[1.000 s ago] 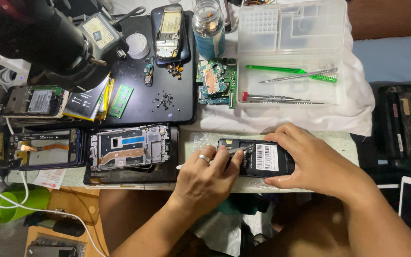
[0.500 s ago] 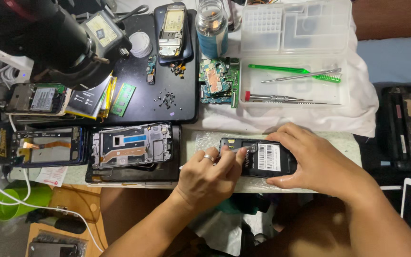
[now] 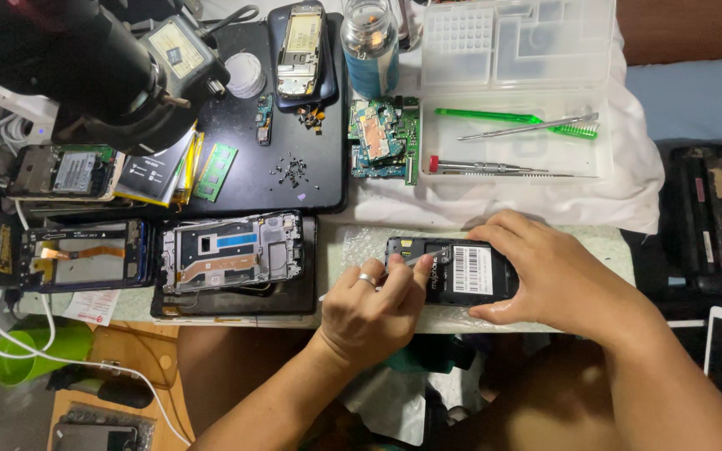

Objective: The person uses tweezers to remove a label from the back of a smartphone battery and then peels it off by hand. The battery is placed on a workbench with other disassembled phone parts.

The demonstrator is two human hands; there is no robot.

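We see an opened black phone (image 3: 453, 271) lying flat on a sheet of bubble wrap (image 3: 361, 242) at the near edge of the table, directly between our two hands. Our right hand (image 3: 557, 280) clamps its right end, fingers curled over the top edge and thumb at the bottom. Our left hand (image 3: 373, 309), wearing a ring, is closed around thin metal tweezers (image 3: 415, 259) whose tip touches the phone's left part. The phone's back is off, showing a white barcode label on the battery. Behind it, on a white cloth (image 3: 628, 196), a clear plastic tray (image 3: 520, 100) holds a green brush (image 3: 511, 121), a second pair of tweezers and a red-tipped screwdriver (image 3: 486, 167).
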